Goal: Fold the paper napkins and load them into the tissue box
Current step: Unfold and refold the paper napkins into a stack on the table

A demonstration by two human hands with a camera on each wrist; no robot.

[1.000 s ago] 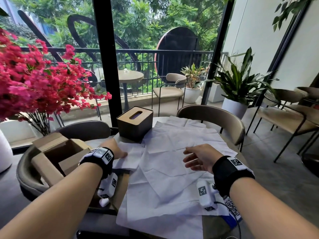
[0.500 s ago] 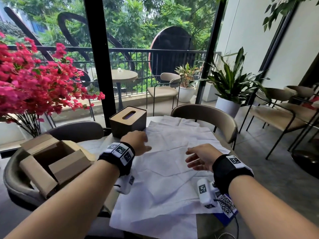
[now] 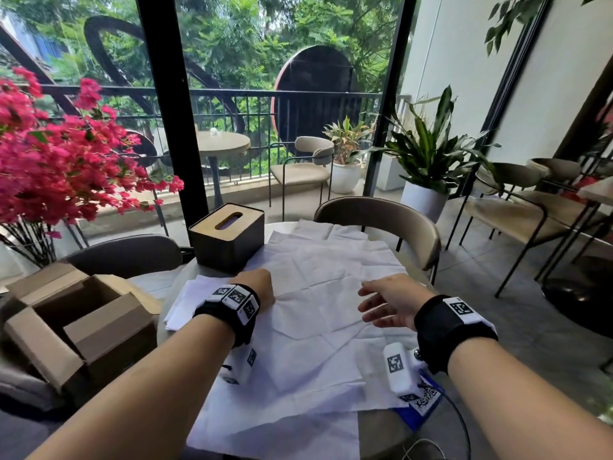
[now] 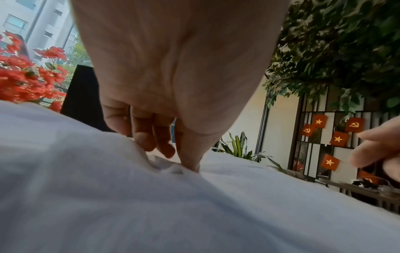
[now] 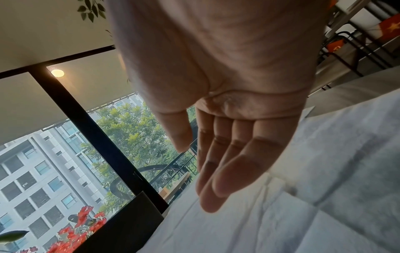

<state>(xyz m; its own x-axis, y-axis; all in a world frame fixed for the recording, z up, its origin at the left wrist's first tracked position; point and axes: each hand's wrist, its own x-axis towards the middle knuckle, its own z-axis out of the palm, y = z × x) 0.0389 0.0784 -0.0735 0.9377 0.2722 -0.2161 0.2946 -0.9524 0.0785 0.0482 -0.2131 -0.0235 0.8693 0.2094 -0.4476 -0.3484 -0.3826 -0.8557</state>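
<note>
Nearest us on the counter (image 3: 381,436), unfolded paper napkins (image 3: 318,330) overlap; our left hand (image 3: 257,287) pinches a napkin edge, our right hand (image 3: 391,302) hovers relaxed, grasping nothing. Beyond stands the tissue box (image 3: 229,237), lid on. We judge folding just starting; next, lift the pinched edge across.

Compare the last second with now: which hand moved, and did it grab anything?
The left hand moved right, from the small folded napkins at the table's left edge onto the big spread napkin, and its fingers now pinch up a bit of that sheet. The right hand stayed open above the napkin, holding nothing. The tissue box and cardboard box kept their places.
</note>
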